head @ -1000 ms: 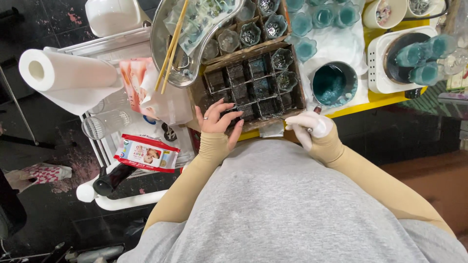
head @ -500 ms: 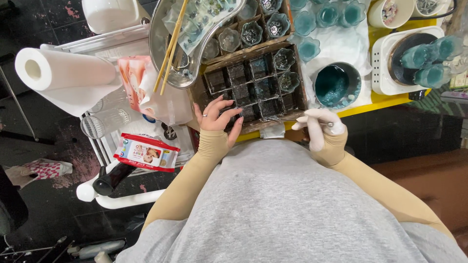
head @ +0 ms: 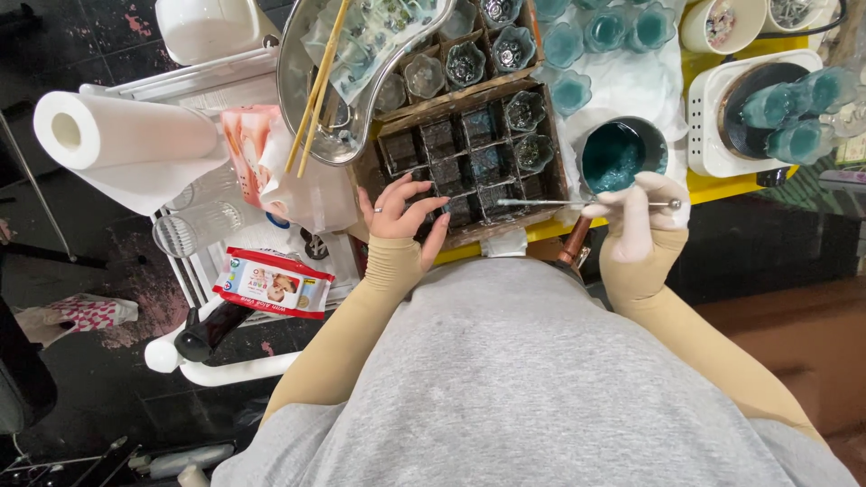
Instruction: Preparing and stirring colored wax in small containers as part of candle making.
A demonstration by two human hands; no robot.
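Observation:
My left hand [head: 401,216], bare with a ring, rests with spread fingers on the near left corner of a brown divided box [head: 471,160] that holds small dark glass cups in its cells. My right hand [head: 637,215], in a white glove, grips a long thin metal tool [head: 541,202] held level, its tip reaching left over the box's near right cells. Just beyond that hand stands a small pot of teal liquid [head: 617,159] with a brown handle [head: 572,242] pointing toward me.
A metal bowl [head: 347,68] with two wooden chopsticks [head: 316,86] sits left of the box. A paper towel roll [head: 126,135], a wipes pack [head: 273,283] and a white rack lie at left. Teal-filled cups [head: 600,32] and a white hot plate [head: 753,113] stand on the yellow table.
My right hand has moved right and up, away from my body, and the metal tool now lies level over the box. My left hand has barely moved.

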